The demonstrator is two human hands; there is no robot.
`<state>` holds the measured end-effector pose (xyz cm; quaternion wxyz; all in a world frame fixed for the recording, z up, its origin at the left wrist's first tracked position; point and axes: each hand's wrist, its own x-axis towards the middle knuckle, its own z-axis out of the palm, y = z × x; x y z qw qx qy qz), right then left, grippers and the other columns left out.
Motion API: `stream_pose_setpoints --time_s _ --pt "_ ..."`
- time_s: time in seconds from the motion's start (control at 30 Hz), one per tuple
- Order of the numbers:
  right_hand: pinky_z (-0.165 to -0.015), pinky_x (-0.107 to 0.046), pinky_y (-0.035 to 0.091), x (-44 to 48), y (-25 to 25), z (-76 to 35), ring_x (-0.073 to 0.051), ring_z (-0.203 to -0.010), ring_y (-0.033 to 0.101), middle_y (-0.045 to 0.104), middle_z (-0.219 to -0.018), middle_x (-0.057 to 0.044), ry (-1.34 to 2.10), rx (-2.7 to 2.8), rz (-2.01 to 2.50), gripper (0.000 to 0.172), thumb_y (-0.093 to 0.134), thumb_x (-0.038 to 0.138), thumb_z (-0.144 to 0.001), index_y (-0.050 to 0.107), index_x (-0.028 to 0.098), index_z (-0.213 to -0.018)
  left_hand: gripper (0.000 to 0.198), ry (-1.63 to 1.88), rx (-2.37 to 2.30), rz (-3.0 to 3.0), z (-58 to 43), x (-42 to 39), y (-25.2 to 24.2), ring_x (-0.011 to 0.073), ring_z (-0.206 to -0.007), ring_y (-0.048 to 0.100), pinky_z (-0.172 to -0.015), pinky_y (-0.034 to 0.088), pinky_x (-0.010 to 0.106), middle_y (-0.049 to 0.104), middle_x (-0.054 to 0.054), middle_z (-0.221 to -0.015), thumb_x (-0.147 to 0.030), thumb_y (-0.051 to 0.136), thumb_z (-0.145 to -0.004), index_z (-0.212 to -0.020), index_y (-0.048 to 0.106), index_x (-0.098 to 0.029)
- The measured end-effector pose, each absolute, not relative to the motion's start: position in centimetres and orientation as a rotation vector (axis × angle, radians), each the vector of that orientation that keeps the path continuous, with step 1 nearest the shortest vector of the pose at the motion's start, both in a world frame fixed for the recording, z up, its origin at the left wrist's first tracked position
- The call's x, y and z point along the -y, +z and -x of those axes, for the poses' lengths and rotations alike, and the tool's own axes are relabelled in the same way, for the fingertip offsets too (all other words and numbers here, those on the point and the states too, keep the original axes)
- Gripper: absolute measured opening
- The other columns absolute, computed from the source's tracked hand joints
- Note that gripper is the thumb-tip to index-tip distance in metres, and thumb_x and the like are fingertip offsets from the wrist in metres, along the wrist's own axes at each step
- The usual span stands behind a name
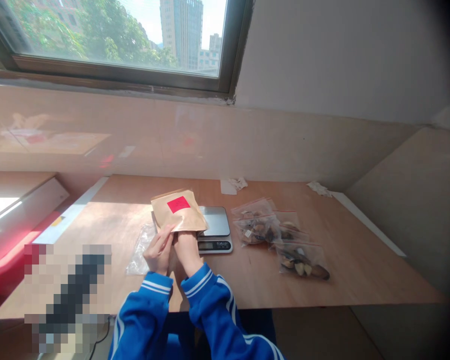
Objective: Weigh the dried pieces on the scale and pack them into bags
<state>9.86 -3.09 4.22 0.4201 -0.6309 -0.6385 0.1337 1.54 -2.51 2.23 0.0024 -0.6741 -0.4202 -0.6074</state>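
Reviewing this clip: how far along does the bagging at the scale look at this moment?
Looks done: three clear filled bags lie right of the scale. In hand: the left hand holds the mouth of a brown paper pouch while the right hand reaches inside. Left: a flat clear bag lies by the left hand, apparently unfilled; the scale's platform holds nothing.

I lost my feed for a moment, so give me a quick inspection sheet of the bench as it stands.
Surface: wooden table, sunlit at left.
Job's things: brown paper pouch with red label, over a digital scale.
Clutter: clear bags of dark pieces; empty clear bag; paper scraps by the wall.
Hands: left hand grips the pouch's mouth; right hand is inside it, fingers hidden.
Cables: dark cable below the table edge.
Surroundings: window, tiled wall.
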Motion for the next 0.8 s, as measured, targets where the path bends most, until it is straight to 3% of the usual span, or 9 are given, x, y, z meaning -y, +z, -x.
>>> stream_pose_setpoints --time_s 0.13,0.23,0.37,0.57,0.8 --pt "-0.079 -0.030 0.049 2.8 2.8 -10.7 -0.023 -0.086 0.066 0.070 -0.087 -0.016 0.348 1.565 1.754 0.027 0.045 0.023 -0.091 0.070 0.011 -0.097 0.027 -1.977 1.360 2.125 -1.9 2.1 0.9 0.0189 -0.092 0.067 -0.081 0.054 0.028 0.071 0.005 -0.102 -0.018 0.059 -0.082 -0.106 0.069 -0.024" --pt "-0.074 -0.028 0.050 2.6 2.0 -11.0 -0.023 -0.082 0.068 0.070 -0.089 -0.018 0.353 1.594 1.835 0.031 0.043 0.023 -0.092 0.069 0.010 -0.103 0.028 -2.004 1.313 2.173 -1.9 1.8 0.0 0.0200 -0.096 0.066 -0.088 0.053 0.032 0.071 0.004 -0.101 -0.017 0.058 -0.082 -0.107 0.068 -0.024" --pt "-0.078 -0.026 0.049 1.9 1.8 -11.2 -0.022 -0.087 0.068 0.071 -0.095 -0.015 0.323 1.708 1.770 0.029 0.044 0.022 -0.091 0.068 0.014 -0.105 0.027 -2.021 1.318 2.136 -1.8 1.4 -0.5 0.0194 -0.096 0.066 -0.090 0.051 0.033 0.071 0.004 -0.101 -0.016 0.059 -0.081 -0.105 0.069 -0.024" --pt "-0.064 -0.025 0.048 1.3 1.0 -11.5 -0.020 -0.068 0.067 0.072 -0.078 -0.010 0.161 1.803 1.603 0.022 0.051 0.025 -0.088 0.071 0.017 -0.086 0.021 -2.074 1.455 2.006 -1.9 1.5 0.1 0.0193 -0.095 0.066 -0.088 0.052 0.033 0.070 0.006 -0.101 -0.018 0.059 -0.081 -0.098 0.071 -0.022" --pt "-0.067 -0.029 0.044 3.0 -0.5 -12.7 -0.017 -0.064 0.056 0.058 -0.063 -0.004 -0.164 1.747 1.339 0.034 0.036 0.023 -0.092 0.057 0.021 -0.064 0.021 -2.091 1.374 2.103 -1.9 1.5 -0.1 0.0198 -0.094 0.066 -0.089 0.052 0.036 0.070 0.007 -0.101 -0.019 0.061 -0.081 -0.099 0.070 -0.021"
